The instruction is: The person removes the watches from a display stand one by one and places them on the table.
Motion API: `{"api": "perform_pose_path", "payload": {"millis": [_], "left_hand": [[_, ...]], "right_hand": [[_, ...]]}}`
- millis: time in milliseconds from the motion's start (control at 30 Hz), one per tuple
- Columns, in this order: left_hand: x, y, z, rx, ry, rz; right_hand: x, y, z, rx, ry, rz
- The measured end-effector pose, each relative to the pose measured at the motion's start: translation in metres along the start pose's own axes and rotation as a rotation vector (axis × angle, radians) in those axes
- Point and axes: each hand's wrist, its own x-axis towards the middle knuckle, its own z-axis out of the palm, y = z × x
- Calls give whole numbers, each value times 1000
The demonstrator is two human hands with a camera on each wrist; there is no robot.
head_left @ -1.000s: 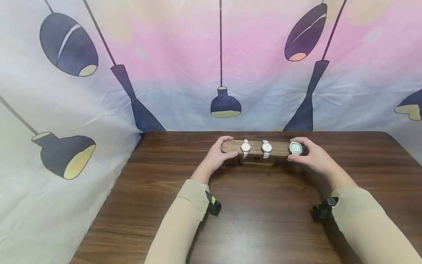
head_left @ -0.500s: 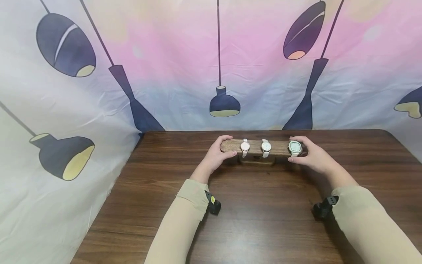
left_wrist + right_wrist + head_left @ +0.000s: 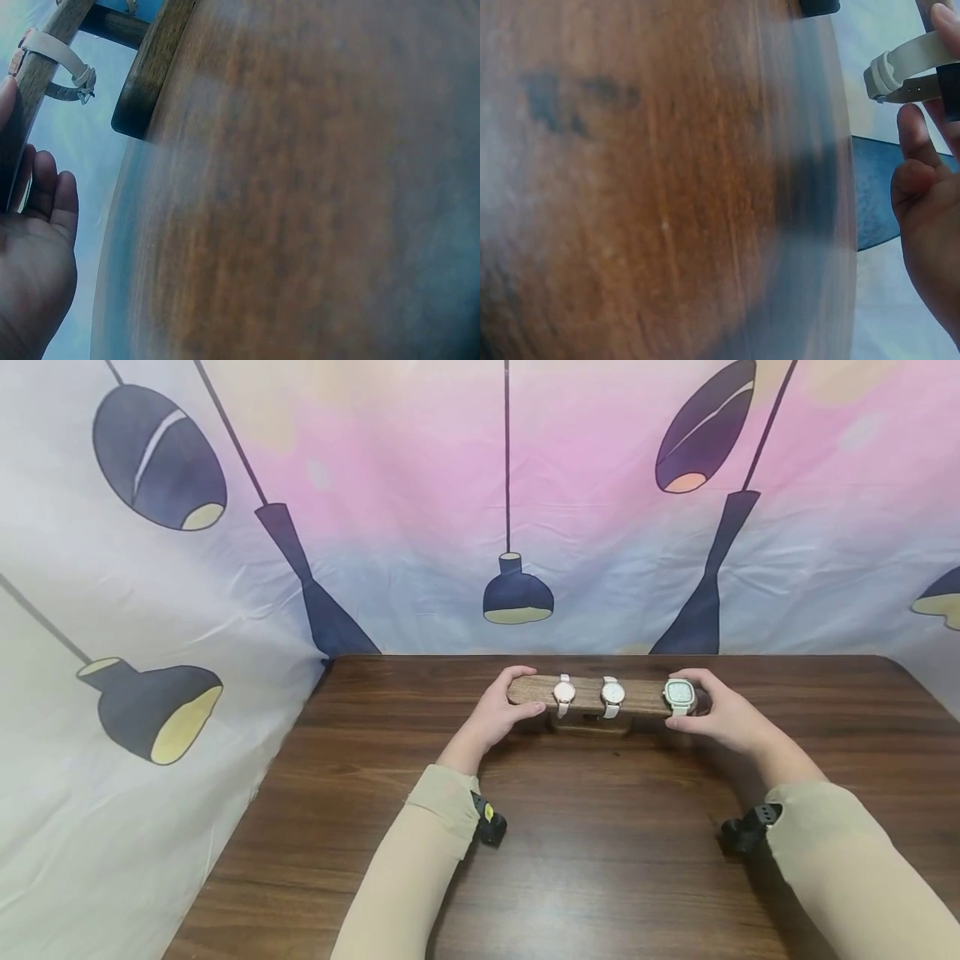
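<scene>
A wooden bar stand (image 3: 585, 693) sits near the far edge of the table and carries three watches. Two have round faces and pale straps, the left one (image 3: 564, 692) and the middle one (image 3: 612, 693). The third is a square-faced white watch (image 3: 679, 693) at the right end. My left hand (image 3: 501, 710) grips the bar's left end, thumb in front and fingers over the top. My right hand (image 3: 716, 710) grips the right end beside the square watch. The left wrist view shows a pale strap (image 3: 66, 66) round the bar; the right wrist view shows a white strap buckle (image 3: 900, 71) by my fingers (image 3: 922, 187).
The dark wooden table (image 3: 600, 843) reaches toward me between my forearms. A printed curtain with lamp shapes (image 3: 517, 597) hangs close behind the stand and wraps round the left side. The table's left edge (image 3: 247, 810) runs along that curtain.
The view shifted slightly, so the stand and both hands appear a little further right. Both hands keep the same hold on the bar's ends.
</scene>
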Motion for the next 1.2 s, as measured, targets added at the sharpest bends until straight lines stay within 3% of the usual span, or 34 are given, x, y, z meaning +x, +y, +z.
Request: {"api": "perform_pose_path", "payload": {"millis": [300,567,933,1200], "left_hand": [[1,-2,1,12,5,2],[19,-37,4,-11,14,-6],[17,-37,5,6,35,13],[19,-37,5,23,44,13]], "right_hand": [[1,5,4,78,-1,-73],[-1,4,-1,-14,-29,-26],[0,9,-4,52,-36,-61],[-3,10,-9,4,16,-31]]}}
